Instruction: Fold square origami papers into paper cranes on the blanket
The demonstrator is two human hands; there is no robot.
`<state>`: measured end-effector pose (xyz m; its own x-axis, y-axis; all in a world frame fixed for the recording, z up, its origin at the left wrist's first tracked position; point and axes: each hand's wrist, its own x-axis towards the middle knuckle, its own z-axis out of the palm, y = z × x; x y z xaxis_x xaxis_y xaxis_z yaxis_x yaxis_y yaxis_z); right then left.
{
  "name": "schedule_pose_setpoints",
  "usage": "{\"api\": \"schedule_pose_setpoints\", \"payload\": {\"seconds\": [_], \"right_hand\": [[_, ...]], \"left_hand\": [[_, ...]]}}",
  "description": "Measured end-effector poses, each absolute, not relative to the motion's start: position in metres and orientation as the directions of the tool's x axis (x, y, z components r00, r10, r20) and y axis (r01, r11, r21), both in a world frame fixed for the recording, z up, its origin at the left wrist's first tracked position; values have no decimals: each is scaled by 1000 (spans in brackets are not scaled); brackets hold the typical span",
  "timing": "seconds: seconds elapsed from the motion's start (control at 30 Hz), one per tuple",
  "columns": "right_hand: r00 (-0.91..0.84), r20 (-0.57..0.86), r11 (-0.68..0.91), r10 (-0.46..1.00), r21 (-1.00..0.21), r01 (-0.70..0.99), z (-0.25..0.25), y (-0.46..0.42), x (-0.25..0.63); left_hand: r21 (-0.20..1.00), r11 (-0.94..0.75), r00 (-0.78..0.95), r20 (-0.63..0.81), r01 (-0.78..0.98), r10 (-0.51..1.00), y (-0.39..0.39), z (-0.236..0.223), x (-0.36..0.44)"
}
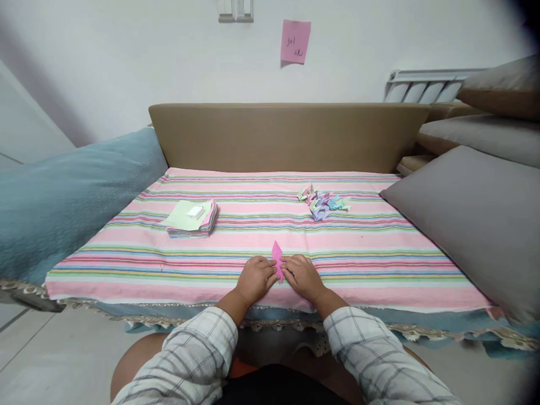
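A folded pink origami paper (277, 251), narrow and pointed at its far end, lies on the striped cloth (253, 230) right in front of me. My left hand (257, 277) grips its left edge with the fingers bent. From the other side, my right hand (302, 275) holds the right edge, thumb and fingertips close to the paper. The fingertips of both hands nearly meet over its middle and cover part of it. Split points of the paper show at the near end.
Back left sits a stack of coloured paper squares (192, 232) with a small white block (196, 212) on top. Several folded paper pieces (323, 203) lie in a heap at back right. A grey cushion (468, 219) borders the right side, a blue-covered armrest (84, 191) the left.
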<state>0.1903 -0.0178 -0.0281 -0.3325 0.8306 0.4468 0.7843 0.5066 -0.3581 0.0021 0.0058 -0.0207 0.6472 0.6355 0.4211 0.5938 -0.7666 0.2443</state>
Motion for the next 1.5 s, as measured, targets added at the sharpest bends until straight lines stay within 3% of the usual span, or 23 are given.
{"api": "schedule_pose_setpoints", "payload": {"seconds": [0.17, 0.37, 0.57, 0.77, 1.07, 1.33, 1.5], "right_hand": [[-296, 419, 470, 859, -412, 781, -29, -10, 190], [-276, 420, 456, 865, -426, 781, -33, -7, 190], [-274, 418, 459, 866, -448, 767, -33, -8, 190], [-276, 438, 469, 856, -430, 772, -32, -9, 191], [-270, 443, 466, 855, -429, 774, -32, -10, 190], [-274, 438, 472, 856, -449, 759, -32, -10, 190], [-268, 450, 473, 852, -441, 763, -31, -12, 189]], "left_hand": [[371, -621, 518, 346, 690, 782, 7, -12, 11], [410, -632, 563, 291, 657, 774, 20, -13, 8], [402, -671, 617, 274, 624, 738, 17, -10, 4], [255, -792, 700, 371, 555, 610, 3, -8, -2], [211, -807, 719, 369, 552, 589, 0, -12, -6], [363, -744, 602, 438, 561, 668, 3, -14, -5], [327, -737, 561, 489, 591, 668, 4, -20, -3]]}}
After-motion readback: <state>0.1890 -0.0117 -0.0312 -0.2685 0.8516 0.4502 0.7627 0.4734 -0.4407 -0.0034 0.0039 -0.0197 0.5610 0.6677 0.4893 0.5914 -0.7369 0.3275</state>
